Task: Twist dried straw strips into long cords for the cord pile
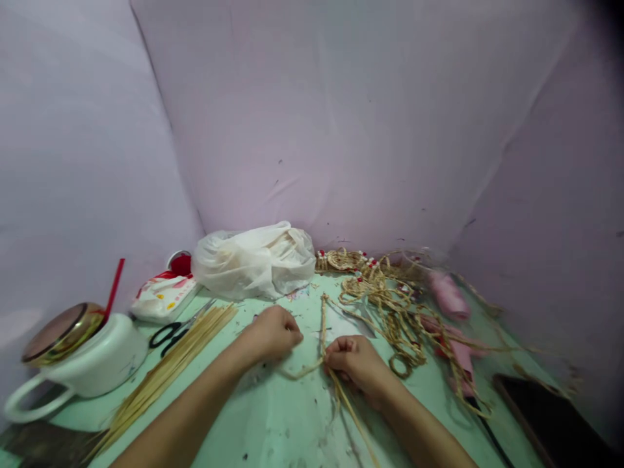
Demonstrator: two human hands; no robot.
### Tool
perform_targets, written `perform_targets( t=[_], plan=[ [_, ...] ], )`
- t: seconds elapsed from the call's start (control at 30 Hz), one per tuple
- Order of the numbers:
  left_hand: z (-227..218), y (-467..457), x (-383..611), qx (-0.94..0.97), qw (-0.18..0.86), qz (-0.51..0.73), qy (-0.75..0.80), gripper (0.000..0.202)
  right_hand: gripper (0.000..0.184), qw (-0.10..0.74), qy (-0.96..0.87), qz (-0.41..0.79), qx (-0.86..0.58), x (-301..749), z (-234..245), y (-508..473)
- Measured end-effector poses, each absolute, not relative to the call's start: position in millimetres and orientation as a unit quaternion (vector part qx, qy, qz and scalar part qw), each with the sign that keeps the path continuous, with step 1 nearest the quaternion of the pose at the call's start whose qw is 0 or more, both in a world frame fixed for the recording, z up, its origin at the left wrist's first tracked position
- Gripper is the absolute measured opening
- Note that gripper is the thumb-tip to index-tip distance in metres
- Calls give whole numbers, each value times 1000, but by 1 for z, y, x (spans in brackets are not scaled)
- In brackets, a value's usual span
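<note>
My left hand (271, 334) rests on the green table (287, 429) in a loose fist, fingers curled, next to a bent end of straw. My right hand (355, 363) is closed in a pinch on a thin bundle of straw strands (324, 325) that runs up toward the back of the table and trails down toward me. The two hands are close together, a short gap between them.
A bundle of long straw stalks (170, 364) and black scissors (170, 333) lie at left, beside a white mug with a gold lid (82, 354). A white plastic bag (253, 260) sits at the back. Braided straw cords (390, 305) and pink rolls (448, 296) lie right; a dark slab (550, 422) is near right.
</note>
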State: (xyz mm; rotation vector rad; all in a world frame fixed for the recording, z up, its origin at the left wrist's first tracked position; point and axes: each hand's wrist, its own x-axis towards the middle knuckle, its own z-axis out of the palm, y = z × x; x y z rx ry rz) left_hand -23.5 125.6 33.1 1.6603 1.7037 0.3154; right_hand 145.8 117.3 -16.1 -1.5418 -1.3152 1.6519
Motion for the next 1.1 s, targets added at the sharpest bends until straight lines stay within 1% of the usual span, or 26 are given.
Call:
perform_targets(
  t=[0.1, 0.13, 0.17, 0.23, 0.37, 0.47, 0.57, 0.63, 0.67, 0.73, 0.8, 0.83, 0.9, 0.93, 1.0, 1.1],
  plan=[
    [59, 138, -83, 653, 108, 127, 739, 12, 5, 253, -492, 601, -577, 145, -15, 117],
    [65, 140, -103, 629, 62, 109, 767, 11, 6, 245, -496, 603, -575, 144, -16, 117],
    [68, 142, -121, 606, 46, 82, 790, 11, 7, 238, -499, 604, -574, 144, -16, 118],
    [67, 144, -147, 596, 81, 47, 797, 10, 7, 229, -501, 610, -570, 143, -17, 118],
    [41, 148, -153, 602, 154, 13, 783, 6, 7, 227, -495, 613, -573, 143, -18, 118],
    [25, 151, -139, 604, 140, -1, 784, 3, 6, 226, -499, 611, -571, 145, -18, 118],
    [24, 152, -133, 610, 109, 8, 785, 5, 7, 220, -506, 609, -571, 145, -19, 118],
    [30, 151, -133, 622, 150, 32, 767, 5, 7, 220, -507, 611, -567, 145, -19, 118],
    [34, 150, -133, 632, 201, 52, 746, 3, 7, 223, -506, 613, -564, 145, -20, 119],
    [43, 146, -128, 643, 345, 110, 675, 3, 5, 231, -504, 617, -560, 145, -20, 119],
    [50, 141, -113, 628, 490, 161, 582, 10, 5, 232, -503, 615, -561, 145, -19, 119],
    [51, 138, -103, 615, 547, 171, 541, 14, 5, 230, -505, 614, -562, 145, -18, 118],
    [48, 131, -77, 597, 628, 143, 478, 20, 7, 230, -511, 611, -559, 146, -17, 119],
    [45, 129, -63, 590, 648, 124, 465, 20, 8, 233, -514, 610, -556, 147, -16, 119],
    [33, 125, -40, 590, 645, 100, 475, 16, 8, 236, -515, 614, -550, 148, -17, 120],
    [14, 124, -21, 624, 574, 104, 521, 8, 7, 240, -504, 631, -538, 150, -17, 120]
  ],
)
